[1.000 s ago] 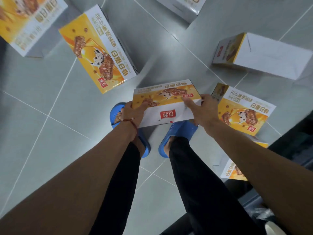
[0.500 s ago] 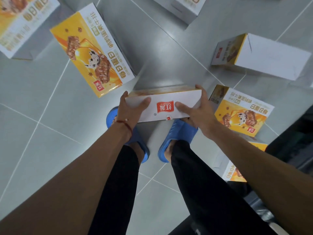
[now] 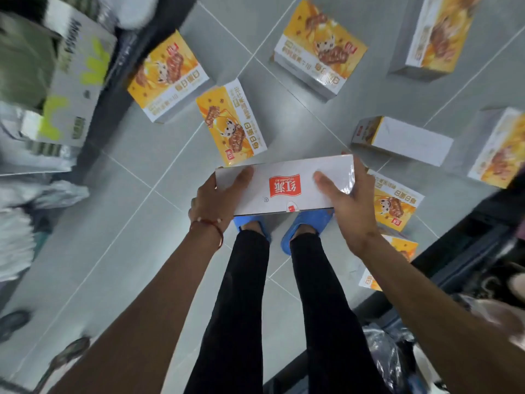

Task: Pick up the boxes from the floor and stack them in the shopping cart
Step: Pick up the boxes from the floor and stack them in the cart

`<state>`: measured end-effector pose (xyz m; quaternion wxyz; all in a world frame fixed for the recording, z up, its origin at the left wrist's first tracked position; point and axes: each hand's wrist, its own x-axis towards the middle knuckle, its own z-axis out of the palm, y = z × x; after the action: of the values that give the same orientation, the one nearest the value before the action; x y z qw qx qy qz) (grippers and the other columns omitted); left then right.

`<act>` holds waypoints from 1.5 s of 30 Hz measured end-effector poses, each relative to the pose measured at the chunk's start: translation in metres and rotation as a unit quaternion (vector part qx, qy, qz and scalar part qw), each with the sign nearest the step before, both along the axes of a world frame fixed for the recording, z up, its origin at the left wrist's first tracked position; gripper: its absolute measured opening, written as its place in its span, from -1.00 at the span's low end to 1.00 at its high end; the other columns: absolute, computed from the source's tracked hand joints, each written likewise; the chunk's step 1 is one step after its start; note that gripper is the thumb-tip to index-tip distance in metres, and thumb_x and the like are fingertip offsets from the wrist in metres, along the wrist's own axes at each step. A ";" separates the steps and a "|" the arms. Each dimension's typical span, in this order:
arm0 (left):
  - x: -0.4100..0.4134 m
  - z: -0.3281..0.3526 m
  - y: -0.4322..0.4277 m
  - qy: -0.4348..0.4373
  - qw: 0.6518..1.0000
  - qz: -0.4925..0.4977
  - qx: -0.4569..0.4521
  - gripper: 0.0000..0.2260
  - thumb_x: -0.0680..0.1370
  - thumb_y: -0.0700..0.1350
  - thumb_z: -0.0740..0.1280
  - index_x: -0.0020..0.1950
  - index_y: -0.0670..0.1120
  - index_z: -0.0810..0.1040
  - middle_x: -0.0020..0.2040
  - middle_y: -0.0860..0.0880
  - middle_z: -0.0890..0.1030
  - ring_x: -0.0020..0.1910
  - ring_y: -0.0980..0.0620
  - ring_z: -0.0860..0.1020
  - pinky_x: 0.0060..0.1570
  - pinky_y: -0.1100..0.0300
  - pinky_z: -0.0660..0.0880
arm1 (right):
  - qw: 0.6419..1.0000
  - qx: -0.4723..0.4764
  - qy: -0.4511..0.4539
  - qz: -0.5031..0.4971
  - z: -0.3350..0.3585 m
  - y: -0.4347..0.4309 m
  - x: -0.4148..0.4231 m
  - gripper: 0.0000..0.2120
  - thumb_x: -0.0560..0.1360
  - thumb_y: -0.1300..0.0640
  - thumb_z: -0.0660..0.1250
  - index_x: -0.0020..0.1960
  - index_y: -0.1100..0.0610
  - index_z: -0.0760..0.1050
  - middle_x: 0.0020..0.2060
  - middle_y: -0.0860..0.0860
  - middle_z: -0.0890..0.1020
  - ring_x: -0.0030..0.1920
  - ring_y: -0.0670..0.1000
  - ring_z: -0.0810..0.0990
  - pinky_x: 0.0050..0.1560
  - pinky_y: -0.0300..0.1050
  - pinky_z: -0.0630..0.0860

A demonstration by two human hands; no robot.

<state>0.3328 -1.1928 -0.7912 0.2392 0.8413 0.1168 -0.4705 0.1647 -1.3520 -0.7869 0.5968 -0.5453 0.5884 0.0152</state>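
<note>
Held box [image 3: 284, 189]: off the floor, roughly level, above the person's feet. Its long white side faces up, with a red logo label near the middle. Left hand [image 3: 216, 201] grips the left end, thumb laid over the top face; the other fingers are hidden under the box. Right hand [image 3: 350, 207] grips the right end, thumb on the top face, fingers curled round the far corner. Both hands are closed on this one box.

Red string bracelet [image 3: 211, 224] on the left wrist. Blue slippers [image 3: 309, 223] and black trousers [image 3: 244, 294] directly below the box.

Grey tiled floor [image 3: 113, 223] carries more boxes of the same orange-and-white print:
- nearest box [image 3: 231, 123], just beyond the held one, print up
- second box [image 3: 167, 78], further left
- third box [image 3: 319, 49], top centre
- fourth box [image 3: 434, 32], top right, blurred
- white-sided box [image 3: 403, 140], lying on its side to the right
- edge box [image 3: 500, 149], at the right margin
- two overlapped boxes [image 3: 395, 203], partly behind the right forearm

At the left edge sits a blurred carton with green lettering [image 3: 76, 81]. Dark shapes at lower right are too blurred to identify.
</note>
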 end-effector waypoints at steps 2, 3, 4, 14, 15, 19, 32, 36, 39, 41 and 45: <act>0.007 0.044 0.002 -0.024 0.999 -0.033 0.016 -0.42 0.33 0.58 0.25 0.19 0.26 0.51 0.09 0.07 0.60 0.13 -0.16 0.55 0.21 -0.18 0.54 | 1.000 -0.005 -0.017 -0.006 0.042 0.005 0.010 -0.39 0.37 -0.32 0.55 0.32 -0.15 0.46 0.28 0.09 0.51 0.27 0.07 0.62 0.17 0.07 0.68; 0.010 0.066 0.003 -0.036 0.998 -0.043 0.019 -0.41 0.37 0.55 0.24 0.24 0.23 0.51 0.07 0.08 0.57 0.10 -0.13 0.53 0.25 -0.16 0.50 | 1.000 -0.004 -0.025 -0.006 0.061 0.007 0.014 -0.43 0.44 -0.20 0.55 0.36 -0.10 0.45 0.27 0.08 0.54 0.26 0.04 0.63 0.15 0.01 0.69; 0.013 0.087 0.006 -0.044 0.998 -0.048 0.014 -0.40 0.39 0.54 0.23 0.27 0.20 0.50 0.06 0.09 0.55 0.08 -0.11 0.50 0.28 -0.12 0.47 | 0.999 -0.001 -0.031 -0.010 0.081 0.008 0.019 -0.46 0.50 -0.08 0.54 0.39 -0.04 0.42 0.26 0.06 0.57 0.25 0.03 0.64 0.11 -0.07 0.70; 0.034 0.259 0.048 -0.071 0.979 0.029 -0.190 -0.62 0.45 0.20 0.50 0.21 0.21 0.51 0.09 0.18 0.66 0.12 0.11 0.61 0.09 0.22 0.58 | 0.994 0.010 -0.103 -0.025 0.254 0.027 0.051 -0.49 0.59 0.01 0.45 0.49 -0.04 0.37 0.12 -0.06 0.71 0.13 0.05 0.72 0.06 0.12 0.65; 0.031 0.274 0.054 -0.088 0.976 0.043 -0.193 -0.64 0.46 0.17 0.50 0.20 0.24 0.49 0.07 0.22 0.64 0.10 0.17 0.60 0.08 0.27 0.57 | 0.994 0.008 -0.109 -0.016 0.267 0.031 0.054 -0.50 0.59 -0.02 0.45 0.48 -0.07 0.38 0.13 -0.06 0.71 0.16 0.09 0.71 0.06 0.14 0.64; 0.016 0.321 0.078 -0.155 0.972 0.079 -0.157 -0.55 0.43 0.32 0.45 0.25 0.21 0.49 0.08 0.25 0.64 0.13 0.10 0.60 0.20 0.11 0.52 | 0.990 0.029 -0.137 0.011 0.313 0.044 0.067 -0.49 0.61 0.03 0.44 0.51 -0.01 0.39 0.19 0.01 0.71 0.13 0.04 0.74 -0.03 -0.07 0.69; -0.075 0.403 0.123 -0.251 0.913 0.306 -0.103 -0.54 0.43 0.29 0.46 0.24 0.14 0.57 0.05 0.18 0.69 0.10 0.06 0.64 0.02 0.25 0.55 | 0.957 0.026 -0.159 0.240 0.391 0.064 0.070 -0.54 0.58 0.10 0.46 0.44 -0.03 0.45 0.12 -0.12 0.71 0.05 -0.23 0.70 -0.19 -0.48 0.54; -0.106 0.424 0.139 -0.282 0.891 0.351 -0.060 -0.37 0.36 0.42 0.34 0.31 0.10 0.50 0.11 0.09 0.68 0.12 -0.03 0.62 0.15 0.02 0.54 | 0.935 0.036 -0.180 0.305 0.405 0.086 0.076 -0.56 0.57 0.13 0.47 0.34 -0.19 0.42 -0.08 -0.36 0.70 -0.09 -0.41 0.64 -0.16 -0.54 0.49; -0.127 0.434 0.164 -0.299 0.865 0.401 -0.036 -0.27 0.29 0.49 0.27 0.32 0.09 0.49 0.12 0.07 0.68 0.12 -0.07 0.62 0.18 -0.07 0.54 | 0.909 0.036 -0.201 0.363 0.414 0.115 0.080 -0.63 0.57 0.12 0.48 0.32 -0.11 0.50 -0.02 -0.27 0.73 -0.01 -0.29 0.68 -0.07 -0.46 0.53; -0.143 0.438 0.186 -0.306 0.847 0.435 -0.017 -0.25 0.27 0.51 0.26 0.31 0.09 0.49 0.13 0.06 0.68 0.12 -0.08 0.62 0.17 -0.09 0.55 | 0.894 0.043 -0.207 0.396 0.418 0.141 0.079 -0.54 0.55 0.09 0.49 0.41 -0.06 0.48 0.12 -0.16 0.71 0.13 -0.16 0.68 0.13 -0.26 0.59; -0.178 0.443 0.235 -0.317 0.805 0.501 0.011 -0.27 0.28 0.49 0.27 0.31 0.09 0.47 0.10 0.05 0.67 0.09 -0.10 0.62 0.14 -0.11 0.56 | 0.863 0.069 -0.215 0.453 0.428 0.204 0.072 -0.42 0.50 -0.01 0.53 0.48 -0.09 0.44 0.24 -0.12 0.67 0.24 -0.07 0.65 0.33 0.06 0.56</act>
<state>0.1547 -0.9576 -0.3481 0.4561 0.7705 0.4452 0.0086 0.2362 -1.1476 -0.3591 0.6719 -0.6989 0.1317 0.2068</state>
